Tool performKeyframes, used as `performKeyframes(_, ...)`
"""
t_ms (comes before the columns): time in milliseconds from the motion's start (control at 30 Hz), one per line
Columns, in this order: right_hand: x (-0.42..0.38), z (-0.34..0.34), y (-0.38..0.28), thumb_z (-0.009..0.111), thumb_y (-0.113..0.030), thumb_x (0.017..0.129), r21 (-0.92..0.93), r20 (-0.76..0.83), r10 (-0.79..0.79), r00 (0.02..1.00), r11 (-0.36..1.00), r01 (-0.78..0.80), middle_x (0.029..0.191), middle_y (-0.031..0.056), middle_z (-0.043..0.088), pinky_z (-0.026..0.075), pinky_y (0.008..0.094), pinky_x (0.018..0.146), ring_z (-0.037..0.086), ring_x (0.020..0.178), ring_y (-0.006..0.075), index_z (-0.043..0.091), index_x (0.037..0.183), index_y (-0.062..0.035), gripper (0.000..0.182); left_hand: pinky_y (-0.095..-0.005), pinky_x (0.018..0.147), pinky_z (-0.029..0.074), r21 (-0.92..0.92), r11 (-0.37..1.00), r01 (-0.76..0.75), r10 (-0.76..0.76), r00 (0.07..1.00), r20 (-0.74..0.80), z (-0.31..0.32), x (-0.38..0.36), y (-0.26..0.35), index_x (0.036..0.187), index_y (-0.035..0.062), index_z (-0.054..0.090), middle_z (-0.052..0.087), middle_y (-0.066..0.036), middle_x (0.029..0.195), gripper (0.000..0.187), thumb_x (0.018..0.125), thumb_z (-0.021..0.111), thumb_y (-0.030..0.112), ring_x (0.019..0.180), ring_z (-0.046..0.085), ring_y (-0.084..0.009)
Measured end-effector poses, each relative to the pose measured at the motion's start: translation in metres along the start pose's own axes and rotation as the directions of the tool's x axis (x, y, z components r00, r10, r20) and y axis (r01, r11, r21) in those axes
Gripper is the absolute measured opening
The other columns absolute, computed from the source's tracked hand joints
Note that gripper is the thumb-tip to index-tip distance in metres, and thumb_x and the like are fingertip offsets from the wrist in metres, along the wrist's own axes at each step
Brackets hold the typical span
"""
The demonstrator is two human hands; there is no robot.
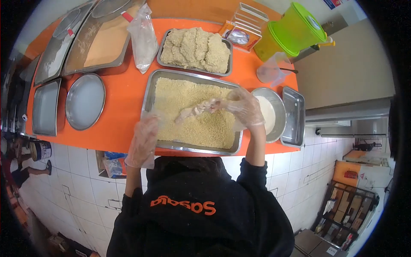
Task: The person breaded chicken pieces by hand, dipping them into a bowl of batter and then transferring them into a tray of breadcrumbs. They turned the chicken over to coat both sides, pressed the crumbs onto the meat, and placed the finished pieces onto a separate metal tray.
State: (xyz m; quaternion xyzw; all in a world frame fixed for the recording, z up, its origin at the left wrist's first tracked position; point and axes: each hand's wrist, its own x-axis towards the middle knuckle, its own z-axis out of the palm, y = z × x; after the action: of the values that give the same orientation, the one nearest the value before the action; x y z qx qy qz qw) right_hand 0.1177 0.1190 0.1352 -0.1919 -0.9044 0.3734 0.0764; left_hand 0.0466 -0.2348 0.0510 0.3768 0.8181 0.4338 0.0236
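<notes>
My right hand (245, 109), in a clear plastic glove, holds one end of a long strip of raw meat (201, 108), which looks like chicken wet with pale batter. The strip reaches leftward over the pale yellow breadcrumbs (209, 132) in a wide metal tray (147, 96). At the left rim of that tray is my gloved left hand (144, 139), fingers extended and nothing in it. Just right of my right hand stands a steel bowl (280, 115) of white batter (266, 112).
Behind the crumbs, a smaller tray (160, 53) is piled with crumbed pieces (195, 49). Flour pans (107, 45), a plastic bag (143, 38) and a round pan (85, 101) are at left. An oblong metal tray (293, 115), measuring jug (274, 70) and green tub (299, 30) are at right.
</notes>
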Motion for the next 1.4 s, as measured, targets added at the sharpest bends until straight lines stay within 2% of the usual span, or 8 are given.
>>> performKeyframes(300,-0.061,-0.063,0.094,0.086,-0.012,0.075,0.599,-0.166,0.469,0.868,0.747,-0.289,0.113,0.0150,0.064,0.061,0.0349,0.083,0.066,0.101,0.0225,0.054,0.134,-0.0024,0.068,-0.0454,0.088,0.046,-0.321,0.943,0.087,0.154,0.741,0.654,0.096,0.035,0.028,0.105,0.0057,0.066,0.065,-0.013,0.103,0.022,0.098,0.054,0.023,0.100,0.061,-0.0332)
performKeyframes(433,-0.083,-0.085,0.120,0.086,-0.012,0.074,0.592,-0.212,0.564,0.798,0.724,-0.354,0.116,0.0142,0.063,0.061,0.0348,0.083,0.065,0.103,0.0227,0.051,0.138,-0.0035,0.074,-0.0378,0.103,0.043,0.069,0.928,-0.366,0.299,0.843,0.447,0.105,0.048,0.007,0.137,0.0035,0.054,0.056,-0.018,0.137,0.043,0.103,0.048,0.027,0.123,0.053,-0.0300)
performKeyframes(567,-0.101,-0.089,0.146,0.087,-0.020,0.075,0.605,-0.197,0.613,0.765,0.690,-0.397,0.121,0.0111,0.064,0.057,0.0357,0.087,0.064,0.107,0.0213,0.052,0.138,-0.0059,0.074,-0.0424,0.107,0.040,-0.310,0.949,0.056,0.180,0.712,0.679,0.131,0.066,0.052,0.136,0.0027,0.054,0.056,-0.021,0.135,0.043,0.101,0.049,0.028,0.125,0.052,-0.0329)
performKeyframes(633,-0.099,-0.086,0.170,0.085,-0.012,0.077,0.521,-0.235,0.580,0.780,0.753,-0.402,0.121,0.0124,0.063,0.058,0.0386,0.086,0.065,0.106,0.0238,0.051,0.139,-0.0055,0.070,-0.0439,0.108,0.039,-0.225,0.825,-0.518,0.556,0.677,0.482,0.187,0.054,0.039,0.133,0.0022,0.055,0.057,-0.020,0.132,0.042,0.101,0.048,0.027,0.124,0.053,-0.0328)
performKeyframes(733,-0.101,-0.086,0.193,0.084,-0.008,0.078,0.540,-0.255,0.557,0.790,0.760,-0.362,0.122,0.0135,0.063,0.058,0.0396,0.086,0.065,0.106,0.0249,0.050,0.139,-0.0058,0.069,-0.0477,0.087,0.047,-0.019,0.997,0.071,-0.046,0.808,0.587,0.179,0.082,0.056,0.117,0.0081,0.059,0.066,-0.017,0.108,0.029,0.096,0.054,0.027,0.105,0.061,-0.0358)
performKeyframes(833,-0.099,-0.090,0.204,0.084,-0.009,0.079,0.506,-0.262,0.554,0.790,0.776,-0.376,0.124,0.0144,0.062,0.058,0.0399,0.086,0.065,0.107,0.0254,0.050,0.140,-0.0058,0.070,-0.0489,0.083,0.049,0.008,0.933,-0.360,0.339,0.887,0.313,0.179,0.098,0.063,0.118,0.0029,0.057,0.065,-0.022,0.112,0.031,0.095,0.052,0.022,0.109,0.061,-0.0371)
performKeyframes(967,-0.091,-0.088,0.214,0.082,-0.009,0.081,0.585,-0.245,0.518,0.820,0.753,-0.301,0.123,0.0152,0.063,0.059,0.0400,0.086,0.065,0.107,0.0259,0.049,0.141,-0.0043,0.069,-0.0506,0.096,0.044,-0.036,0.965,-0.260,0.217,0.714,0.666,0.247,0.101,0.044,0.117,-0.0007,0.057,0.062,-0.024,0.120,0.032,0.094,0.051,0.020,0.115,0.058,-0.0372)
performKeyframes(1400,-0.060,-0.094,0.222,0.077,-0.007,0.085,0.700,-0.177,0.408,0.895,0.692,-0.177,0.138,0.0148,0.054,0.058,0.0399,0.091,0.061,0.117,0.0266,0.044,0.145,0.0003,0.068,-0.0480,0.111,0.039,0.471,0.764,-0.440,0.202,0.857,0.473,0.221,0.203,0.044,0.119,0.0063,0.063,0.060,-0.015,0.130,0.041,0.090,0.064,0.035,0.126,0.053,-0.0331)
